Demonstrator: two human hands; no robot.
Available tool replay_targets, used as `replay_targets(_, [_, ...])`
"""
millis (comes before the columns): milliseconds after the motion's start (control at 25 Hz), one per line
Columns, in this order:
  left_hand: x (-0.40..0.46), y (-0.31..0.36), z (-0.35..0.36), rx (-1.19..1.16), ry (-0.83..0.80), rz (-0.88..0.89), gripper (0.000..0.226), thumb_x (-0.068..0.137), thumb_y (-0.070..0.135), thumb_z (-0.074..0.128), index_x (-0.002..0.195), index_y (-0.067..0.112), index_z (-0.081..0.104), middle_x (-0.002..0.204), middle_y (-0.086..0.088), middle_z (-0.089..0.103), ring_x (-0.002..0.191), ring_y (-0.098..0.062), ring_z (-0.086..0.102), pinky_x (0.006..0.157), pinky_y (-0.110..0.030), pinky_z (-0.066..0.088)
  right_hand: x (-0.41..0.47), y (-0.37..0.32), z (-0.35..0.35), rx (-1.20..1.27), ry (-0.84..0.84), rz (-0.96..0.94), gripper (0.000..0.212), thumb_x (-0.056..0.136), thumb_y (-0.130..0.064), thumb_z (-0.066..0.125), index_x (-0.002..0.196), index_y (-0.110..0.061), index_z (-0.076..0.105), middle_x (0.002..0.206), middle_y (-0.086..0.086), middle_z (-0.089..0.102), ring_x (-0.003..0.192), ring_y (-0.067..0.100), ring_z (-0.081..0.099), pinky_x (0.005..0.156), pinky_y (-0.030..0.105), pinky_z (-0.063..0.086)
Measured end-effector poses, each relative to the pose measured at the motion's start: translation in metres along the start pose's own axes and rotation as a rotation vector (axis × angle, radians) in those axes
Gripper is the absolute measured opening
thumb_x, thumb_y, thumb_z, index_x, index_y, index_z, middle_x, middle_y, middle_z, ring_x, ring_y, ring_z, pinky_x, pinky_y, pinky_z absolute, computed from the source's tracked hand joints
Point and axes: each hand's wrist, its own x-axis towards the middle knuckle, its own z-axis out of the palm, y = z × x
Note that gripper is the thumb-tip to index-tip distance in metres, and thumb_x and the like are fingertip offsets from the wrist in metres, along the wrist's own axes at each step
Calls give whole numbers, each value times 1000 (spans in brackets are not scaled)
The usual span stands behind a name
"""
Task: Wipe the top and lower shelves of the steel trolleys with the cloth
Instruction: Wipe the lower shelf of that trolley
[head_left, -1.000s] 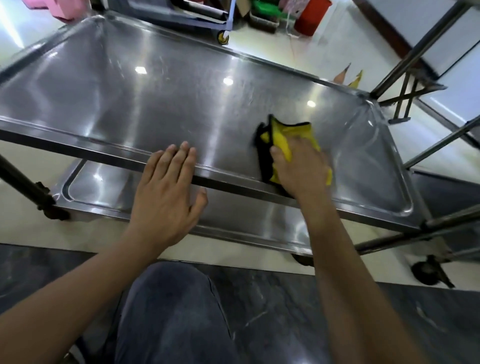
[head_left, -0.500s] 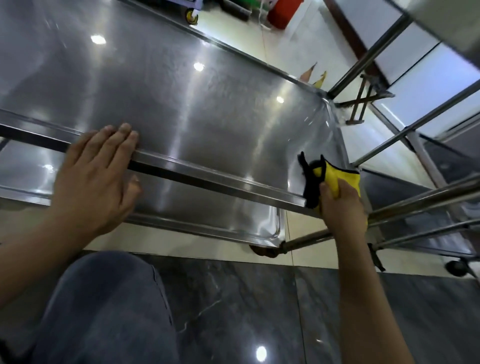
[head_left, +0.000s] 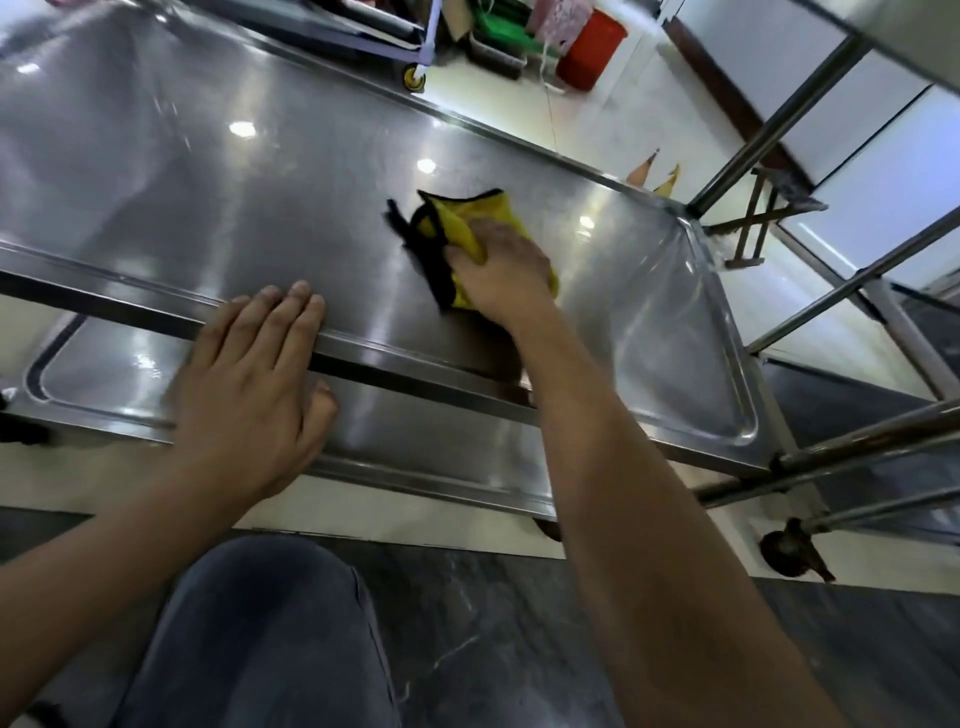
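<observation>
**Cloth pressed to the top shelf, right of centre**

The yellow cloth, edged in black and bunched into folds, lies on the top shelf of the steel trolley, somewhat right of the shelf's middle and well in from its rims. The right hand lies over the cloth's near half, at about 5 o'clock from the cloth's centre, fingers curled down onto the fabric and the thumb tucked against its black edge (a closed grasp, palm down). The forearm crosses the near rim of the shelf on its way there.

At 8 o'clock from the cloth, the left hand rests on that near rim, fingers straight and held together with their tips on the shelf surface, the thumb hanging below the rim; it grips nothing.

Under the rim the lower shelf shows, bare and shiny. At 3 o'clock a second steel frame stands just beside the trolley's right end. At 12 o'clock, across the pale floor, sit a red bucket and a green crate. A knee in blue-grey trousers fills 6 o'clock.
</observation>
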Motion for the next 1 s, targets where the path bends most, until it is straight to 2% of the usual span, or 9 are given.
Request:
replay_targets(80, [0, -1, -2, 15, -5, 7, 73, 89, 39, 33, 151, 0, 38, 156, -20, 40, 145, -37, 36, 122, -51, 21, 9, -14, 1, 14, -35, -59, 58, 94, -58, 45, 146, -33, 46, 153, 0, 46, 139, 25, 43, 115, 43, 31])
replay_targets(280, [0, -2, -3, 2, 0, 6, 73, 91, 40, 32, 152, 1, 37, 157, -20, 39, 146, -36, 34, 123, -50, 19, 11, 53, -34, 12, 18, 311, 51, 96, -54, 45, 139, -29, 53, 147, 6, 51, 136, 29, 47, 113, 47, 35])
replay_targets(360, [-1, -2, -2, -8, 11, 7, 73, 89, 38, 35, 151, 0, 38, 156, -20, 39, 144, -38, 36, 123, -51, 20, -23, 65, -31, 37, 37, 241, 50, 94, -52, 47, 137, -27, 54, 142, 7, 55, 130, 31, 51, 110, 45, 38])
replay_targets(480, [-2, -3, -2, -11, 3, 20, 74, 88, 39, 34, 151, 0, 37, 156, -22, 39, 144, -39, 36, 122, -52, 20, -107, 90, -23, 5, 225, 145, 45, 91, -52, 48, 127, -27, 59, 130, 3, 63, 118, 31, 57, 97, 42, 43])
replay_targets(520, [-1, -4, -2, -11, 2, 24, 74, 89, 39, 34, 151, 0, 36, 156, -22, 39, 144, -40, 35, 122, -52, 20, -127, 108, -29, -23, 259, 184, 44, 92, -51, 49, 127, -26, 59, 129, 4, 63, 117, 32, 57, 96, 42, 44])
replay_targets(640, [-2, -2, -3, -26, -12, 25, 74, 90, 41, 34, 152, 0, 34, 157, -22, 37, 146, -39, 33, 123, -52, 18, -146, 173, -61, -67, 199, 465, 42, 96, -46, 48, 126, -18, 58, 127, 16, 61, 115, 39, 56, 95, 46, 44])
replay_targets(720, [-4, 0, -3, -47, -1, 20, 74, 90, 41, 34, 152, 0, 35, 157, -22, 38, 146, -39, 33, 122, -52, 18, -154, 191, -73, -109, 217, 546, 43, 97, -45, 45, 126, -16, 59, 125, 18, 62, 114, 39, 57, 95, 46, 44])
replay_targets(840, [-7, 3, -5, -57, -14, 24, 76, 87, 41, 38, 152, 1, 35, 157, -20, 37, 145, -38, 33, 122, -51, 18, -185, 171, -57, -156, 408, 535, 45, 92, -45, 45, 119, -15, 64, 115, 19, 66, 108, 41, 58, 96, 49, 44])
replay_targets(1000, [-11, 6, -10, -47, -49, 28, 78, 86, 43, 35, 152, 2, 35, 159, -17, 36, 146, -36, 33, 123, -51, 19, -220, 110, -25, -76, 639, 511, 48, 88, -44, 48, 122, -15, 66, 116, 15, 67, 111, 38, 56, 100, 50, 36])
